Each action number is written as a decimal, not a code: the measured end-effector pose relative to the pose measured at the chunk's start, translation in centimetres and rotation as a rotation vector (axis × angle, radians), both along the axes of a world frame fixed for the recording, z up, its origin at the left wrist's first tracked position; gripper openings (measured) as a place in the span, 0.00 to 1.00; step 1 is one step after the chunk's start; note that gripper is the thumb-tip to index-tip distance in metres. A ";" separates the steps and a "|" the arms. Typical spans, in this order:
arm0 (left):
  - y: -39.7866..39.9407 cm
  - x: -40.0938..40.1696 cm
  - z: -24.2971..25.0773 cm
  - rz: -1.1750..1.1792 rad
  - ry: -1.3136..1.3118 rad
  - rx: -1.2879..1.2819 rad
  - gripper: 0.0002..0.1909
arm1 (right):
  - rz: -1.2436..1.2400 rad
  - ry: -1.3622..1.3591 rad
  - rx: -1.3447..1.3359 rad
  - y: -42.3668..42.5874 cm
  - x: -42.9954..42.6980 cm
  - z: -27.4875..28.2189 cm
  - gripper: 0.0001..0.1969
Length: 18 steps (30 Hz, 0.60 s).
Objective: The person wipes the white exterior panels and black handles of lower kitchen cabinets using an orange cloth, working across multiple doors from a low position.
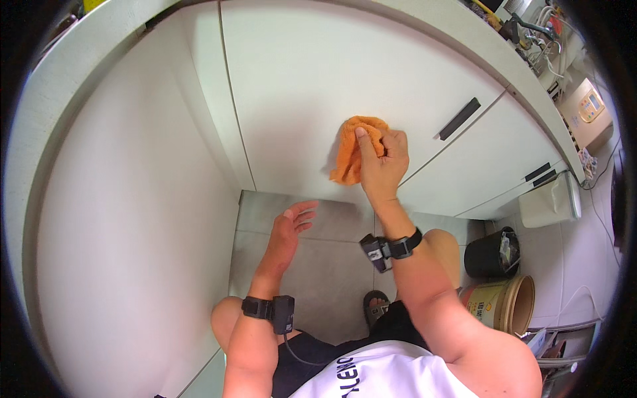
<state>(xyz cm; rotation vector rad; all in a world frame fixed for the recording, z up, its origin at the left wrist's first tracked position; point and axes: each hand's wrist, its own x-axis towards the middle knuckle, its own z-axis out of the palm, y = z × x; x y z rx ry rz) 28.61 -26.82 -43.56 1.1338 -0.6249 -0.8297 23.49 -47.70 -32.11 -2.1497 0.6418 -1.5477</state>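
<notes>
My right hand (pixel 385 161) grips a bunched orange cloth (pixel 351 151) and holds it against the white cabinet door (pixel 308 84), left of the door's black handle (pixel 459 118). The thumb lies on top of the cloth. My left hand (pixel 293 224) hangs over the grey tiled floor (pixel 323 268), below the door's lower edge, with its fingers apart and nothing in it. Each forearm wears a black strap with a small device.
A white panel (pixel 124 199) stands close on the left. The countertop edge (pixel 433 30) curves above the doors. At the right are a white bin (pixel 545 201), a black bucket (pixel 490 256) and a round tub (pixel 520 303). My knees are bent near the floor.
</notes>
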 end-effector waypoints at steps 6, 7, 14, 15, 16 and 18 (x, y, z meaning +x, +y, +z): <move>-0.2 -0.3 0.8 0.004 0.007 -0.035 0.36 | 0.016 -0.270 0.485 1.2 2.9 1.1 0.13; -0.1 -0.4 0.8 0.004 0.004 -0.039 0.36 | -0.001 -0.263 0.528 1.3 3.1 1.3 0.14; -0.1 -0.1 1.0 0.010 0.011 -0.035 0.34 | -0.145 -0.121 0.406 2.0 3.3 1.9 0.16; -0.1 -0.1 0.8 0.013 0.033 -0.039 0.34 | -0.144 -0.121 0.406 2.2 3.5 2.4 0.16; 0.1 -0.1 0.6 0.015 0.035 -0.035 0.34 | -0.140 -0.108 0.306 2.8 3.6 3.4 0.14; 0.4 0.0 0.4 0.037 0.023 -0.058 0.34 | -0.080 -0.154 0.164 3.1 4.1 4.2 0.10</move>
